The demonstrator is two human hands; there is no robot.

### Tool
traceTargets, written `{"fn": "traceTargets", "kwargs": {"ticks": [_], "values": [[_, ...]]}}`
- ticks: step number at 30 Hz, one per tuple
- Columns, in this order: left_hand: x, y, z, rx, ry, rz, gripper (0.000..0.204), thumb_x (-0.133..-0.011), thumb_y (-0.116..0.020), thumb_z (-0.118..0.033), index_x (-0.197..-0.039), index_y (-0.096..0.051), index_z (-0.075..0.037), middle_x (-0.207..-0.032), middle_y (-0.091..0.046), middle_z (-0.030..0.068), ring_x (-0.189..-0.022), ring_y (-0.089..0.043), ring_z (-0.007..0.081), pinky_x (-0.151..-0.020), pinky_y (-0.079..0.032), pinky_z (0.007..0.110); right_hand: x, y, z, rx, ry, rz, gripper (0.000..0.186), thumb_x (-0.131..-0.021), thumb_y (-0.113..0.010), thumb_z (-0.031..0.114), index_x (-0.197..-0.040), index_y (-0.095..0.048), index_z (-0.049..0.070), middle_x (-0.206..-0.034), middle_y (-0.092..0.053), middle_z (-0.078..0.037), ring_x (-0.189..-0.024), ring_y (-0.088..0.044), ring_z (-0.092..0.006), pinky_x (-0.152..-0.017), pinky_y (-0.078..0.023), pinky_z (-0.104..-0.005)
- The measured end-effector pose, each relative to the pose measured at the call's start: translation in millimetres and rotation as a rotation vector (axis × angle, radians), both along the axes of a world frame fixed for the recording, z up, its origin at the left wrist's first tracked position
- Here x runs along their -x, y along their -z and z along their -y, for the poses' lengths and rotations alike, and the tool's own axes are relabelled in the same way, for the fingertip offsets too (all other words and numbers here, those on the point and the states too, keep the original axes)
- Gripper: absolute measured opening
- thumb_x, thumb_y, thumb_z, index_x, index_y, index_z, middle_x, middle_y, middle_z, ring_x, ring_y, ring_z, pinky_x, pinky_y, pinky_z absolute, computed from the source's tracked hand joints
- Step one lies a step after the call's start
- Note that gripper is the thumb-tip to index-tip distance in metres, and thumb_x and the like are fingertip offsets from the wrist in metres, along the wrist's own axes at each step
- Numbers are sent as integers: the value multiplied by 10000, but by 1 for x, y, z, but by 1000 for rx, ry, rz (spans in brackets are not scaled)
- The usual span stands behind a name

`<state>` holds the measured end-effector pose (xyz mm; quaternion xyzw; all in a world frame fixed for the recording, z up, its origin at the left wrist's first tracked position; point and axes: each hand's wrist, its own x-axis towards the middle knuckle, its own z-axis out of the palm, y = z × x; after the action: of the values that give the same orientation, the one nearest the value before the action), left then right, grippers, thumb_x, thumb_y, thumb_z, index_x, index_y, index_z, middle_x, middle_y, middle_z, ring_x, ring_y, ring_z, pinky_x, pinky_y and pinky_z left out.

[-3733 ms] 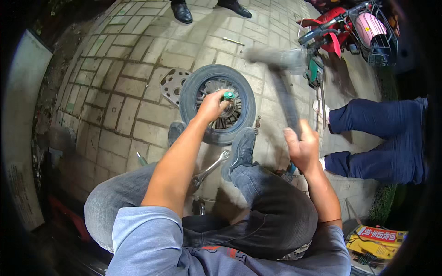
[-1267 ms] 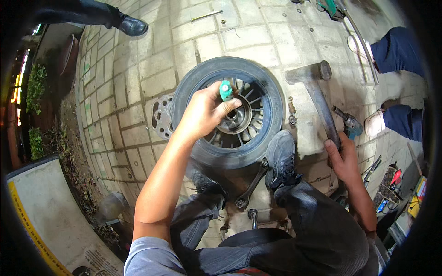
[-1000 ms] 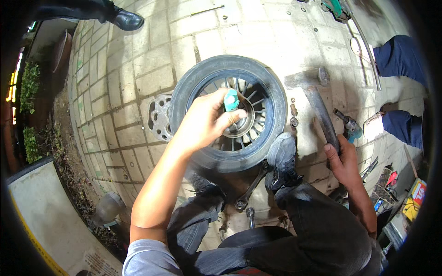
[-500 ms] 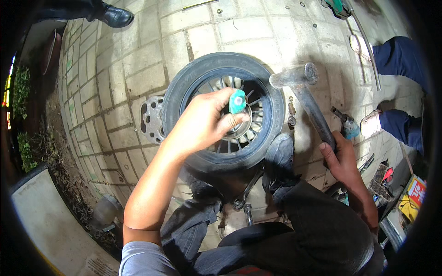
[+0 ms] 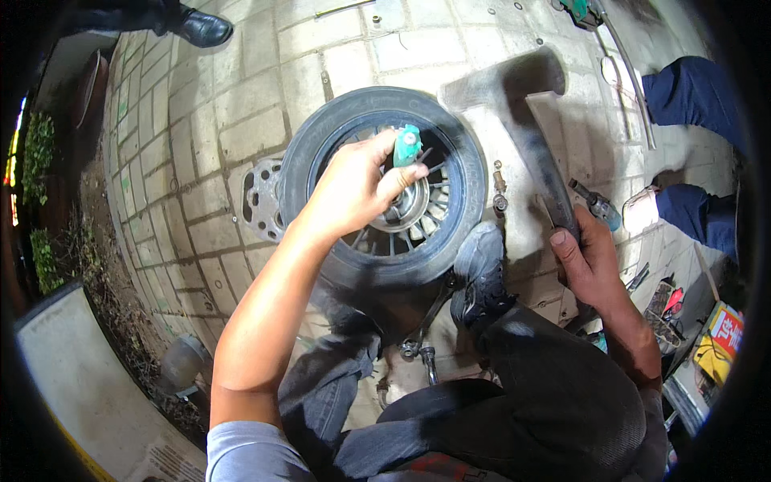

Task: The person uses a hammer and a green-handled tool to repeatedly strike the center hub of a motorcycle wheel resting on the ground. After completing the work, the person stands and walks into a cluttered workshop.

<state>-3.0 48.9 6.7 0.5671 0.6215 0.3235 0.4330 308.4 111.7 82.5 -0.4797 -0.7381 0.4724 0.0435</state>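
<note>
Over the wheel (image 5: 414, 212), the left grip (image 5: 361, 178) is wrapped round a green tool (image 5: 408, 148); the right grip (image 5: 588, 259), farther right, clasps a hammer (image 5: 527, 122) above the paving (image 5: 239, 120).

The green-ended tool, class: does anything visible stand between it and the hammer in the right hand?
Nothing visible does. The green-ended tool juts from the left hand, its green top showing; the gap to the hammer, in the right hand, lies open, partly above the wheel.

White characters (image 5: 730, 331) on red-yellow packet (image 5: 715, 356), below-right of right hand (image 5: 590, 261); unreadable small print (image 5: 171, 463) on white board (image 5: 100, 381), below-left of left hand (image 5: 357, 185).
</note>
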Motion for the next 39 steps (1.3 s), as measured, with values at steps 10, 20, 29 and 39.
{"fn": "traceTargets", "kwargs": {"ticks": [10, 20, 29, 39], "values": [[-35, 37, 11, -281, -411, -235, 203, -892, -575, -165, -1004, -511, -9, -819, -616, 221, -798, -620, 410, -715, -489, 436, 31, -57, -1, -186, -206, 195, 505, -929, -556, 477, -858, -570, -22, -577, -512, -156, -538, -537, -275, -544, -427, -412], [-59, 41, -8, -295, -683, -70, 225, -820, -665, -204, -918, -556, -34, -791, -641, 229, -776, -610, 449, -703, -473, 499, 43, -72, 5, -256, -194, 273, 430, -974, -511, 394, -806, -564, 2, -599, -532, -144, -595, -547, -218, -599, -448, -394], [-51, 43, -4, -338, -658, -122, 245, -854, -630, -240, -922, -547, -19, -781, -625, 251, -796, -613, 454, -667, -484, 478, 69, -136, -3, -109, 103, -722, 370, -977, -526, 386, -773, -462, 84, -564, -440, 30, -453, -422, -78, -408, -364, -251], [-51, 42, 19, -214, -510, -131, 287, -842, -683, -204, -968, -508, -14, -847, -653, 236, -850, -628, 427, -756, -474, 477, 13, -66, 13, 95, 111, 62, 425, -967, -536, 427, -796, -510, 38, -573, -461, 10, -465, -444, -89, -429, -362, -274]]}}
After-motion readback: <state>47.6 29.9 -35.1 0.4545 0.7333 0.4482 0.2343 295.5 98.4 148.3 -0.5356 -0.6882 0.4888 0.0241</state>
